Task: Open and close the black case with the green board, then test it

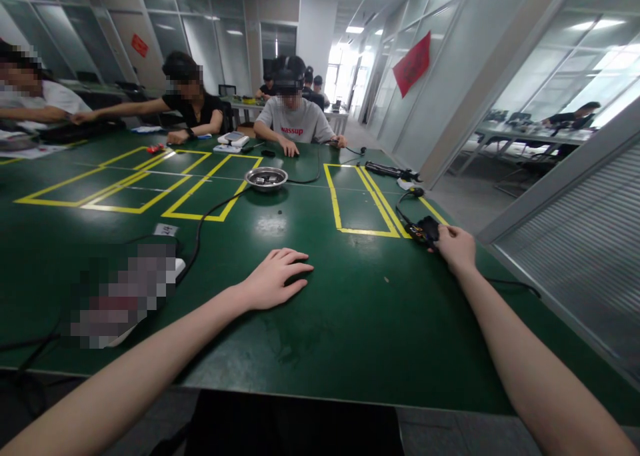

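My left hand (275, 278) rests palm down on the green tabletop (345, 323), its fingers spread and holding nothing. Out at the right side of the table, my right hand (456, 248) pinches the edge of a black part with small coloured wires (424, 231). A black cable (399, 209) loops from this part to a dark plug-like end (416, 192). The exact kind of part is too small to make out. Beyond my left hand stands a shallow metal bowl (267, 185) with small metal pieces inside.
Yellow tape (367, 231) marks several rectangles on the table. A blurred device (125, 296) with cables lies at the left. Black rod-like items (393, 171) lie at the far right. Across the table, a person in a grey shirt (295, 119) handles a cable; other people sit at the left.
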Tool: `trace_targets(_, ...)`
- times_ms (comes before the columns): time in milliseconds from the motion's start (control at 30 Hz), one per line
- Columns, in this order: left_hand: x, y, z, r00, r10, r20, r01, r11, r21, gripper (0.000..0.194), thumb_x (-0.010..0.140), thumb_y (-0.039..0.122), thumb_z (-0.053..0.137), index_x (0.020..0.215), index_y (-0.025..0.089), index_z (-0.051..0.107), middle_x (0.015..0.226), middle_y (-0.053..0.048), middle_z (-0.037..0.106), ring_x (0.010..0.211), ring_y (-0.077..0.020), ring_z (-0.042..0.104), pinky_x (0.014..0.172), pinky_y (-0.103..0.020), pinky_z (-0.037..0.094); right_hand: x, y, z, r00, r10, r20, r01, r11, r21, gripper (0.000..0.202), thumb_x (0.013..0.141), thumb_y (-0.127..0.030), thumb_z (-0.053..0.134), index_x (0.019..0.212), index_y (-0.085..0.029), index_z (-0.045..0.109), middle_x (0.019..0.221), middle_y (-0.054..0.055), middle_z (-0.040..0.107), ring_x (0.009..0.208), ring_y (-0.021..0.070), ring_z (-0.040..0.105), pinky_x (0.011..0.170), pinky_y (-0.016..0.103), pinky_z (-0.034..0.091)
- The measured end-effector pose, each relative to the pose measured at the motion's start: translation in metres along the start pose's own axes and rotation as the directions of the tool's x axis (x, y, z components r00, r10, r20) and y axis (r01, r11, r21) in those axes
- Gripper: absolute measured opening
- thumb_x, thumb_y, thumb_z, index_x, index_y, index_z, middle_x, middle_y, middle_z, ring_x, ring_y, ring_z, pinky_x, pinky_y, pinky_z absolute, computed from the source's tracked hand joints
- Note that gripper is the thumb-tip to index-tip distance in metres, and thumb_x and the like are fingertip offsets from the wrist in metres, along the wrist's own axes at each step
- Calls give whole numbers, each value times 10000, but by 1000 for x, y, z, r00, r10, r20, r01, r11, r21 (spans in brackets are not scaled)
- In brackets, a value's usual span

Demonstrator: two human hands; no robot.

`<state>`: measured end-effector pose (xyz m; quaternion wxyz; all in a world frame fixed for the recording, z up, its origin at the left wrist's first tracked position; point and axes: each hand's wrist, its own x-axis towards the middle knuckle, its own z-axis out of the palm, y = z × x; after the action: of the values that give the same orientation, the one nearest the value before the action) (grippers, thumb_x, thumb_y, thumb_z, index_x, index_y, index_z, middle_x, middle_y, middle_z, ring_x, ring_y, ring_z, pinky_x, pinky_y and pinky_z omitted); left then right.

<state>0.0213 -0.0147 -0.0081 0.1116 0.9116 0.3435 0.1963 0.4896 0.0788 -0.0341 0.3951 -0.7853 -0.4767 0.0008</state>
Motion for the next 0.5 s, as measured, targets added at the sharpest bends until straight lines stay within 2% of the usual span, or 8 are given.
trace_targets(100,0,0,1,1000,-4,5,4,1000,11,311,1019,307,578,1304,245,685,1415,-99,636,1319,-274,551,1130,-499,422,1,1,-2,995,99,27,-99,995,15,412,908,-343,492,1074,-76,760,750,124,749,520,223,669,512,309,489)
trace_targets(233,0,0,1,1000,8,4,-8,1000,22,315,1032,291,546,1314,253,680,1422,-92,634,1321,-270,550,1134,-495,421,-1,-4,-5,992,121,23,-122,992,26,407,841,-403,624,1115,-133,758,949,127,774,582,206,676,604,328,529)
trace_targets(300,0,-1,1,1000,11,5,-11,1000,29,329,1043,246,498,1316,251,680,1417,-90,638,1314,-266,553,1129,-494,426,-5,-9,-7,997,72,17,-72,997,-16,401,780,-442,706,1054,-156,769,1009,133,760,701,236,697,685,356,544)
trace_targets(400,0,-1,1,1000,7,12,-7,999,33,366,1046,191,441,1317,243,681,1414,-91,639,1310,-262,552,1120,-489,433,-11,-20,-9,997,-60,51,66,989,-130,316,740,-445,754,884,-164,774,975,145,728,890,304,684,780,399,538)
trace_targets(500,0,-2,2,1000,10,7,-10,1000,27,365,1049,197,440,1312,256,685,1415,-85,638,1309,-259,550,1119,-483,432,-15,-28,-10,987,-129,94,143,975,-169,284,746,-408,758,874,-156,768,911,136,704,892,309,658,783,407,528)
